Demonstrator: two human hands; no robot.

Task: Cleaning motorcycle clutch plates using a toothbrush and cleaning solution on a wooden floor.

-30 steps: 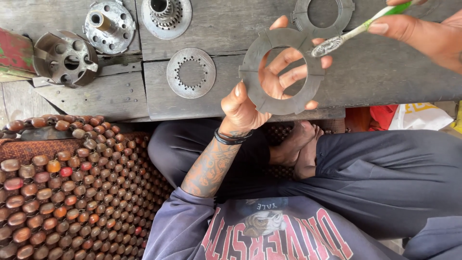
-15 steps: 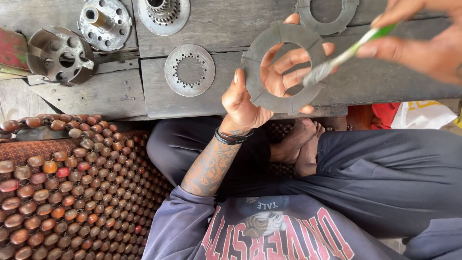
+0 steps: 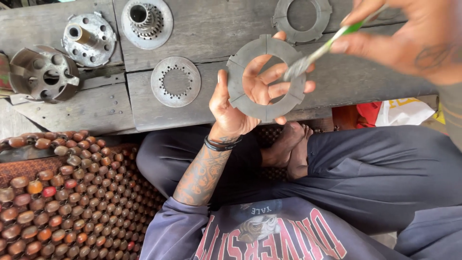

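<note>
Head view: a grey notched ring (image 3: 266, 78) is held face-up in the left hand (image 3: 240, 103) above the counter (image 3: 202, 33). A green-handled brush (image 3: 321, 50), grasped by the right hand (image 3: 409, 36), slants down-left, bristles touching the ring.

Soft, even daylight fell across the scene, bright but without glare. Shadows stayed faint, pooling only under the wooden bench (image 3: 96, 110). The right hand (image 3: 409, 38) and its brush (image 3: 317, 53) smeared with motion blur at the top edge. The grey ring (image 3: 266, 79) and beaded mat (image 3: 57, 202) looked sharp.
</note>
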